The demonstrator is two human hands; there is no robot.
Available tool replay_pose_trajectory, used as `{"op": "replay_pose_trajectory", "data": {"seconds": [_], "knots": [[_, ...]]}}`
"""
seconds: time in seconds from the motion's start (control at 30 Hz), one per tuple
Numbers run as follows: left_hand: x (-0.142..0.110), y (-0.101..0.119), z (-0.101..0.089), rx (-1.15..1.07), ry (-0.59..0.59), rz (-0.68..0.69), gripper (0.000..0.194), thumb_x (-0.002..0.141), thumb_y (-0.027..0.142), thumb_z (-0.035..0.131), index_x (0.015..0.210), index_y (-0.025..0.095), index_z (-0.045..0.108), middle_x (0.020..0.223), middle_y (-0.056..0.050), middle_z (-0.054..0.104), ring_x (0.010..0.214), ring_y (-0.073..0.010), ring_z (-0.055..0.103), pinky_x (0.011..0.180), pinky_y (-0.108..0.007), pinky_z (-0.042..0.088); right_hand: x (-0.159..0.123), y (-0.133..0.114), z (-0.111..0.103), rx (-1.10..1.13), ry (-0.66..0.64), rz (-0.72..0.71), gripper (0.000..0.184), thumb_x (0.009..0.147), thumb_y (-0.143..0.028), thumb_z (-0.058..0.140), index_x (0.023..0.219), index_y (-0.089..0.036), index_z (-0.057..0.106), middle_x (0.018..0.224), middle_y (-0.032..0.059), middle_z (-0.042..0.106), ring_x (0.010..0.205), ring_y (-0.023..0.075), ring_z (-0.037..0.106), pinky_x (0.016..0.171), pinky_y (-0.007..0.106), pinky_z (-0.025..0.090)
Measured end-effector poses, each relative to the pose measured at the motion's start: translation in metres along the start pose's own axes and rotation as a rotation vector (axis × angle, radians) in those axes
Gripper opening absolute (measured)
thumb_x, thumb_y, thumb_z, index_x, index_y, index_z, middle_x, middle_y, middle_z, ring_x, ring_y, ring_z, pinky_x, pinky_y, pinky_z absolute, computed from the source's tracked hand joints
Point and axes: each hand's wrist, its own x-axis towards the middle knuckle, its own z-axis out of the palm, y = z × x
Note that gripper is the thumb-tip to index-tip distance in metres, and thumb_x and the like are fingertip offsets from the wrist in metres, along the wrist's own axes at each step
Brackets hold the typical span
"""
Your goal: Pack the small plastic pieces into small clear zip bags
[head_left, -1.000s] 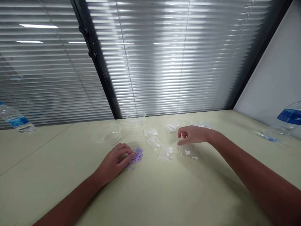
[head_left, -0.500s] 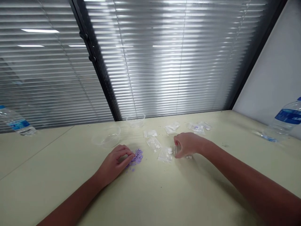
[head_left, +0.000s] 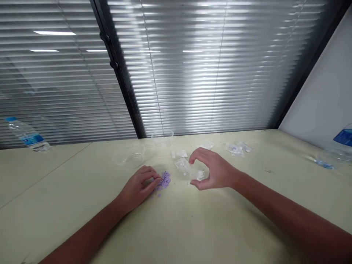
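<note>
My left hand (head_left: 140, 184) lies on the pale table (head_left: 178, 223), fingers curled together, their tips on a small pile of purple pieces (head_left: 165, 179). To the right, my right hand (head_left: 213, 169) hovers in a wide C shape with thumb low and index finger high. Between them lies a small clear bag with white pieces (head_left: 200, 175). I cannot tell whether the hand touches the bag. Two more small bags (head_left: 182, 165) (head_left: 179, 154) lie just left of that hand.
Two clear plastic bowls (head_left: 132, 160) (head_left: 162, 138) stand behind the hands near the window blinds. More small bags (head_left: 237, 148) lie at the back right. One water bottle (head_left: 27, 135) is at the far left, another (head_left: 342, 143) at the right edge.
My right hand came down onto a bag at the right, then moved left and opened into a C around another bag. The left hand has stayed on the purple pile.
</note>
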Motion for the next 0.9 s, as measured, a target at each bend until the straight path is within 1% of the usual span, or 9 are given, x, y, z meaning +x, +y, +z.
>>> {"op": "replay_pose_trajectory", "data": {"seconds": [0.07, 0.17, 0.27, 0.37, 0.5, 0.6, 0.73, 0.8, 0.9], "knots": [[-0.001, 0.004, 0.001, -0.01, 0.009, 0.021, 0.026, 0.103, 0.04, 0.057, 0.094, 0.024, 0.075, 0.097, -0.004, 0.07, 0.095, -0.02, 0.062, 0.086, -0.031, 0.05, -0.001, -0.008, 0.013, 0.032, 0.055, -0.103, 0.044, 0.073, -0.036, 0.08, 0.11, -0.027, 0.058, 0.103, 0.0047, 0.07, 0.098, 0.0258, 0.065, 0.087, 0.04, 0.052], [-0.002, 0.013, 0.004, -0.027, 0.007, 0.068, 0.025, 0.103, 0.038, 0.057, 0.094, 0.024, 0.075, 0.095, -0.005, 0.07, 0.093, -0.0201, 0.062, 0.083, -0.031, 0.051, -0.006, -0.011, 0.036, 0.054, 0.113, -0.193, 0.047, 0.072, -0.032, 0.079, 0.113, -0.027, 0.057, 0.106, 0.0053, 0.071, 0.106, 0.0274, 0.066, 0.095, 0.042, 0.051], [-0.006, 0.026, 0.006, -0.044, 0.008, 0.11, 0.022, 0.103, 0.034, 0.056, 0.097, 0.024, 0.075, 0.096, -0.006, 0.071, 0.094, -0.0205, 0.062, 0.081, -0.032, 0.052, -0.011, -0.01, 0.059, 0.06, 0.118, -0.226, 0.049, 0.069, -0.032, 0.078, 0.113, -0.027, 0.058, 0.105, 0.0057, 0.072, 0.108, 0.0282, 0.067, 0.094, 0.043, 0.052], [-0.01, 0.039, 0.007, -0.014, 0.021, 0.175, 0.017, 0.102, 0.029, 0.057, 0.109, 0.027, 0.073, 0.102, -0.006, 0.071, 0.096, -0.0212, 0.063, 0.084, -0.034, 0.052, -0.013, -0.009, 0.073, 0.079, 0.088, -0.242, 0.049, 0.069, -0.032, 0.078, 0.112, -0.027, 0.058, 0.101, 0.0049, 0.072, 0.104, 0.0273, 0.069, 0.092, 0.043, 0.051], [-0.014, 0.051, 0.006, 0.086, -0.014, 0.285, 0.016, 0.099, 0.026, 0.06, 0.111, 0.027, 0.071, 0.099, -0.005, 0.072, 0.091, -0.0213, 0.063, 0.083, -0.036, 0.051, -0.014, -0.011, 0.078, 0.118, 0.076, -0.206, 0.046, 0.067, -0.033, 0.078, 0.108, -0.027, 0.057, 0.097, 0.0034, 0.071, 0.094, 0.0254, 0.067, 0.087, 0.042, 0.05], [-0.015, 0.053, 0.008, 0.156, -0.046, 0.356, 0.019, 0.099, 0.022, 0.06, 0.113, 0.029, 0.07, 0.096, -0.003, 0.073, 0.088, -0.0199, 0.064, 0.084, -0.036, 0.049, -0.015, -0.013, 0.079, 0.147, 0.073, -0.173, 0.046, 0.064, -0.032, 0.079, 0.104, -0.026, 0.056, 0.094, 0.0022, 0.07, 0.088, 0.0242, 0.066, 0.083, 0.04, 0.048], [-0.016, 0.055, 0.01, 0.251, -0.027, 0.438, 0.018, 0.097, 0.017, 0.059, 0.109, 0.027, 0.068, 0.09, -0.001, 0.07, 0.082, -0.0188, 0.061, 0.079, -0.035, 0.047, -0.016, -0.014, 0.081, 0.193, 0.06, -0.143, 0.047, 0.062, -0.031, 0.081, 0.102, -0.026, 0.056, 0.092, 0.0012, 0.069, 0.087, 0.0233, 0.064, 0.083, 0.038, 0.047], [-0.016, 0.057, 0.011, 0.288, -0.037, 0.465, 0.017, 0.097, 0.016, 0.06, 0.108, 0.027, 0.068, 0.087, -0.001, 0.067, 0.08, -0.0185, 0.059, 0.077, -0.035, 0.046, -0.016, -0.014, 0.082, 0.208, 0.063, -0.13, 0.047, 0.062, -0.032, 0.081, 0.101, -0.025, 0.056, 0.092, 0.001, 0.069, 0.085, 0.0226, 0.064, 0.082, 0.038, 0.047], [-0.018, 0.063, 0.013, 0.289, -0.058, 0.466, 0.02, 0.096, 0.017, 0.062, 0.111, 0.03, 0.068, 0.087, -0.001, 0.066, 0.08, -0.0186, 0.059, 0.076, -0.035, 0.044, -0.017, -0.014, 0.082, 0.213, 0.063, -0.128, 0.046, 0.061, -0.032, 0.081, 0.099, -0.025, 0.056, 0.091, 0.0001, 0.069, 0.083, 0.0217, 0.064, 0.081, 0.038, 0.047]]}}
